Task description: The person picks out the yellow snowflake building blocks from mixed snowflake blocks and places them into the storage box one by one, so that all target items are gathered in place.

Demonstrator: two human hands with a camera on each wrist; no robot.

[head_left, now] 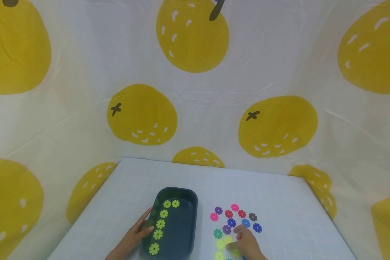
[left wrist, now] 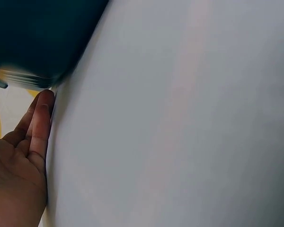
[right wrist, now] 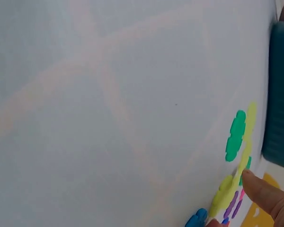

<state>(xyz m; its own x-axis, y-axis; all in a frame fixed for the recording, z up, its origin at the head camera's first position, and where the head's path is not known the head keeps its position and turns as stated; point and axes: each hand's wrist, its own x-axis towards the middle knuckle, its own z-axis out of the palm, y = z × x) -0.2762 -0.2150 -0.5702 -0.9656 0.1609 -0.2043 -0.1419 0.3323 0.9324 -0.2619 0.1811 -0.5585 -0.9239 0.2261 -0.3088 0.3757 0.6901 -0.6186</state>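
Observation:
A dark teal tray (head_left: 182, 231) lies on the table, with several yellow-green notched discs (head_left: 160, 224) lined up along its left side and top. My left hand (head_left: 134, 234) holds the tray's left rim, thumb over the edge and fingers along the outside; in the left wrist view the fingers lie nearly straight beside the tray (left wrist: 33, 38). To the right, my right hand (head_left: 247, 245) reaches over loose yellow-green discs (head_left: 220, 244), thumb and index finger spread apart. In the right wrist view a fingertip (right wrist: 248, 177) is at a yellow-green disc (right wrist: 222, 194); whether it touches is unclear.
Beyond the right hand lie loose discs in several colours, among them a pink disc (head_left: 235, 207), a grey disc (head_left: 252, 217) and a purple disc (head_left: 226, 229). A green disc (right wrist: 235, 135) shows in the right wrist view. A fruit-print cloth (head_left: 208, 119) hangs behind the white table (head_left: 295, 209).

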